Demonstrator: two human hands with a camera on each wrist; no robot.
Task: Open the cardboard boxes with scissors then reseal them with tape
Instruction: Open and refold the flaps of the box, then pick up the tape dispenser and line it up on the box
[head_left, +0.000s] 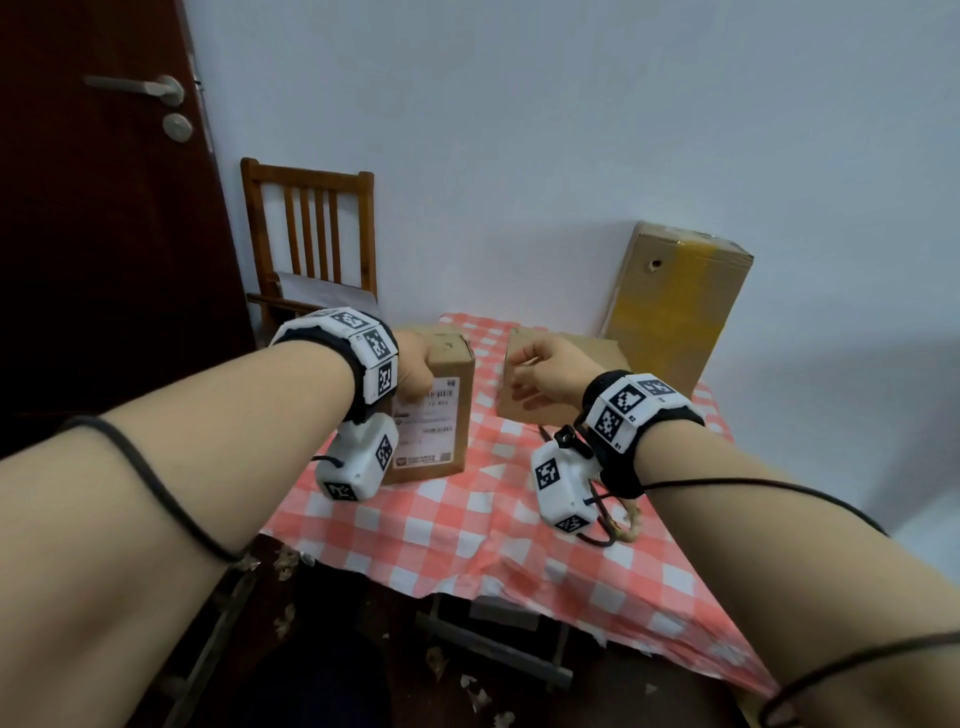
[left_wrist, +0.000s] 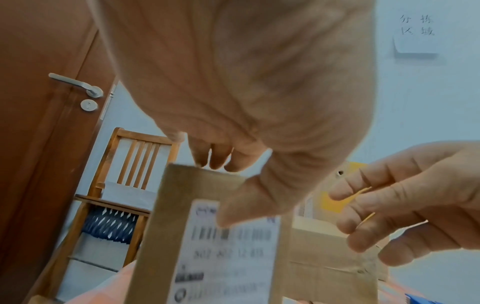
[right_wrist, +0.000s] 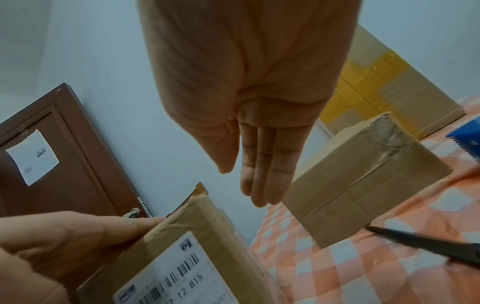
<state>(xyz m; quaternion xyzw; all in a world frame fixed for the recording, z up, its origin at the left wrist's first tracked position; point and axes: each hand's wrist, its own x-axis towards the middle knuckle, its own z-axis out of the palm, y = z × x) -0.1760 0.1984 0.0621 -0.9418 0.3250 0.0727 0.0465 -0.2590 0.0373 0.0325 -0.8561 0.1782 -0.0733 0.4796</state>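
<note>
- Head view: the left hand (head_left: 415, 371) grips the top of the labelled box (head_left: 434, 421), which stands upright near the table's (head_left: 467, 525) left edge — fingers over the far side, thumb on the label face.
- The right hand (head_left: 540, 376) hovers with relaxed fingers, holding nothing, in front of the second box (right_wrist: 363, 179), which lies near the far edge.
- The scissors (right_wrist: 426, 244) lie on the cloth just beside that second box; a blue tape dispenser (right_wrist: 467, 135) sits further right.
- Risk — the tall, narrow box may tip if the grip shifts, and a blind reach for the scissors could meet the blade tip.
</note>
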